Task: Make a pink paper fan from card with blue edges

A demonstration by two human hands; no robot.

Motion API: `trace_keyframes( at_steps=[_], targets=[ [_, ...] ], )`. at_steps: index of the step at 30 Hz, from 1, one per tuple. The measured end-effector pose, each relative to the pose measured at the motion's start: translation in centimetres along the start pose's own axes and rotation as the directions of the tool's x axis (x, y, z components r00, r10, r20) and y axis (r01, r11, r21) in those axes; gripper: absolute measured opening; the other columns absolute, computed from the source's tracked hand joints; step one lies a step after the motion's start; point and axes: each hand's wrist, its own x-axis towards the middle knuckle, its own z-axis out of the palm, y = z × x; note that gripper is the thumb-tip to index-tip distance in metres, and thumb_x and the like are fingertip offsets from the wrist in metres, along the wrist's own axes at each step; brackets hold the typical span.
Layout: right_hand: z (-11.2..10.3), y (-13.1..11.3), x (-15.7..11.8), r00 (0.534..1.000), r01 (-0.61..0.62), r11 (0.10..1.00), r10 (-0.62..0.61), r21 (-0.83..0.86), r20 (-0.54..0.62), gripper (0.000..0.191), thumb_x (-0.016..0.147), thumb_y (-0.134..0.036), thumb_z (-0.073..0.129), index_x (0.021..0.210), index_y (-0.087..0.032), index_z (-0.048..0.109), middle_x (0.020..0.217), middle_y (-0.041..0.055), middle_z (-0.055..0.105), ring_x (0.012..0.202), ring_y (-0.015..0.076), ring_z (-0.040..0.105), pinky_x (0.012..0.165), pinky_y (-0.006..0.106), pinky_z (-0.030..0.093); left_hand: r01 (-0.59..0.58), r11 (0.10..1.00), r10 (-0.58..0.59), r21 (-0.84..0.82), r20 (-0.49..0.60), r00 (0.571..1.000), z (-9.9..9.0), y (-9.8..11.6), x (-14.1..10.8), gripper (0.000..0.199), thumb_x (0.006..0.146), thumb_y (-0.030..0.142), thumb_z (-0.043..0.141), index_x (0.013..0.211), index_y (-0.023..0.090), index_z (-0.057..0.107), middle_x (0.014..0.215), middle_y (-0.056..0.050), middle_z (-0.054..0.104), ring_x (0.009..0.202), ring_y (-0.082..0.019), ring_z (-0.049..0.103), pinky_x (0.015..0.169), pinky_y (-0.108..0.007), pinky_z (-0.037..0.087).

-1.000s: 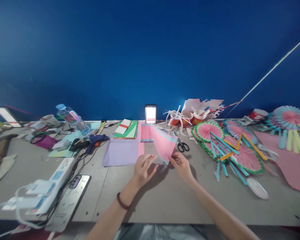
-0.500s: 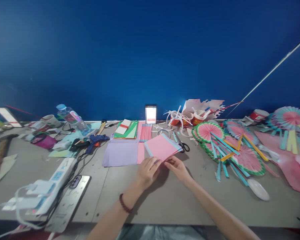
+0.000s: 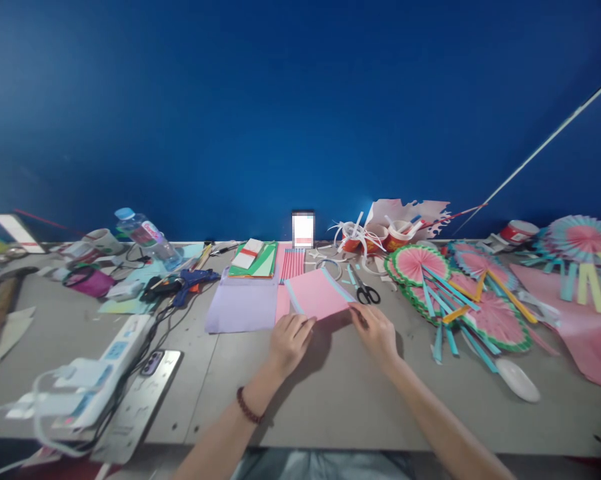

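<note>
Between my hands is a sheet of pink paper (image 3: 317, 295) with pale blue strips along its left and right edges, tilted up off the table. My left hand (image 3: 291, 340) pinches its near left corner. At the near right corner, my right hand (image 3: 375, 328) grips the sheet between thumb and fingers. Just past that hand lie black-handled scissors (image 3: 368, 294). Purple paper (image 3: 243, 307) lies left of the sheet, beside pink paper partly hidden behind it. Pink-and-blue striped strips (image 3: 293, 265) rest at the back.
Folded paper fans (image 3: 420, 265) with blue and yellow strips spread over the right, near a white spoon (image 3: 517, 380). On the left are a glue gun (image 3: 193, 283), a water bottle (image 3: 147, 237), a power strip (image 3: 110, 373) and a phone (image 3: 140, 407). A blue wall (image 3: 300, 120) rises behind.
My right hand has moved right along the near edge to the paper's corner, apart from my left hand. The pink sheet is spread wider, and more of the scissors shows.
</note>
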Motion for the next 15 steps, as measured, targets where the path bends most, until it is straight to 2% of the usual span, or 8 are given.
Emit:
trace_keyframes(
  at_steps=[4, 7, 11, 15],
  targets=[
    [0.0, 0.1, 0.1, 0.999, 0.043, 0.995, -0.042, -0.086, 0.007, 0.020, 0.091, -0.023, 0.049, 0.091, -0.020, 0.069, 0.076, 0.0062, 0.065, 0.075, 0.0194, 0.060, 0.071, 0.031, 0.048, 0.021, 1.000, -0.021, 0.011, -0.008, 1.000, 0.1, -0.4, -0.1, 0.022, 0.090, 0.012, 0.048, 0.105, 0.018, 0.063, 0.083, -0.006, 0.065, 0.078, -0.018, 0.059, 0.070, -0.031, 0.044],
    [0.1, 0.1, 0.1, 0.997, 0.075, 0.991, -0.073, -0.106, 0.022, 0.019, 0.090, -0.022, 0.051, 0.087, -0.021, 0.069, 0.084, 0.0081, 0.064, 0.080, 0.0207, 0.058, 0.074, 0.033, 0.047, 0.054, 0.998, -0.054, 0.017, -0.004, 0.999, 0.3, -0.9, -0.3, 0.020, 0.088, 0.011, 0.050, 0.102, 0.018, 0.063, 0.083, -0.006, 0.064, 0.077, -0.018, 0.057, 0.068, -0.031, 0.044],
    [0.1, 0.1, 0.2, 0.991, 0.125, 0.989, -0.120, -0.073, 0.066, 0.020, 0.091, -0.020, 0.047, 0.089, -0.021, 0.067, 0.093, 0.0081, 0.067, 0.086, 0.0207, 0.059, 0.079, 0.035, 0.046, 0.124, 0.991, -0.128, 0.054, 0.089, 0.988, 0.5, -1.2, -0.5, 0.015, 0.086, 0.011, 0.052, 0.094, 0.018, 0.063, 0.088, -0.007, 0.063, 0.082, -0.021, 0.056, 0.070, -0.034, 0.044],
    [0.3, 0.0, 0.1, 0.976, 0.178, 0.982, -0.168, -0.059, 0.141, 0.022, 0.093, -0.019, 0.045, 0.089, -0.020, 0.067, 0.084, 0.0066, 0.069, 0.081, 0.0190, 0.059, 0.077, 0.033, 0.046, 0.117, 0.992, -0.124, 0.048, 0.219, 0.968, 0.8, -1.0, -0.5, 0.015, 0.087, 0.012, 0.053, 0.098, 0.018, 0.062, 0.091, -0.007, 0.061, 0.087, -0.022, 0.055, 0.075, -0.036, 0.044]
  ],
)
